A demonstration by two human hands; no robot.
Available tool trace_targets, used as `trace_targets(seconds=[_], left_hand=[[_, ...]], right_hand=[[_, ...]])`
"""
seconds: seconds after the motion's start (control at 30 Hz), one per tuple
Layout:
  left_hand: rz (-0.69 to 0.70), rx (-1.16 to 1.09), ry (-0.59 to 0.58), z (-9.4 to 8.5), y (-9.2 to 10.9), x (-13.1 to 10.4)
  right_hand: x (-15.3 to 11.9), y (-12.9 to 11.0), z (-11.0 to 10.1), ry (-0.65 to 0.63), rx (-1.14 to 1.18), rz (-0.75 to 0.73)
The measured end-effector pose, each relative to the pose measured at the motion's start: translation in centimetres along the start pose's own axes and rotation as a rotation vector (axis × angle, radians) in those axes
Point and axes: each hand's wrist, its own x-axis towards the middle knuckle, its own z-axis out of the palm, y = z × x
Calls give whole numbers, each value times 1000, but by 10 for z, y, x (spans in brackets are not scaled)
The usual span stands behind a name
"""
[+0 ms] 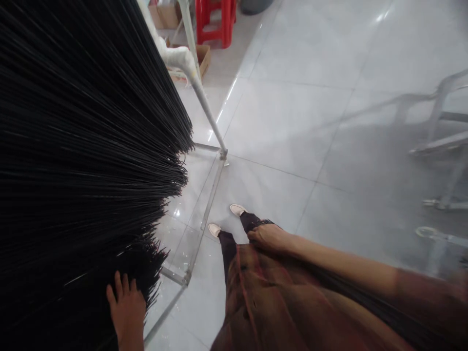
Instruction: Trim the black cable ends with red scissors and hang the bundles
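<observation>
A thick mass of long black wires (91, 131) hangs over a rack on the left, their cut ends fanning out toward the middle. Against the lower part of this mass rests my left hand (127, 307), its fingers spread and touching the wires. My right hand (268, 237) is in front of my body, fingers closed around a thin bundle of black wires (365, 297). The bundle's ends poke out just past that hand, and its length runs back under my right forearm.
The rack's metal frame (212, 195) stands on the tiled floor (292, 122), close to my feet; its upper bar is wrapped in white. A red stool (215, 22) and a cardboard box (203, 58) are beyond it. Metal legs with casters (438, 146) stand at right.
</observation>
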Motion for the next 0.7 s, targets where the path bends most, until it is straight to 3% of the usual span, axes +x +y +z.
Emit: trace_targets(seconds=[0.13, 0.23, 0.4, 0.47, 0.53, 0.6, 0.7], left_hand=[[37, -173, -27, -12, 5, 18], [84, -422, -23, -40, 11, 50], [233, -502, 364, -129, 20, 136], [249, -426, 424, -165, 26, 174], [181, -309, 390, -189, 37, 207], [151, -172, 307, -195, 50, 232], [132, -52, 207, -179, 70, 246]], right_hand=[[-6, -4, -7, 7, -112, 74], [-13, -1, -11, 29, -84, 99], [-23, 9, -14, 29, -36, 104], [-28, 14, -15, 40, 0, 110], [-33, 18, -15, 50, 32, 120], [-37, 23, -15, 55, 58, 129], [-40, 30, -14, 66, 81, 151]])
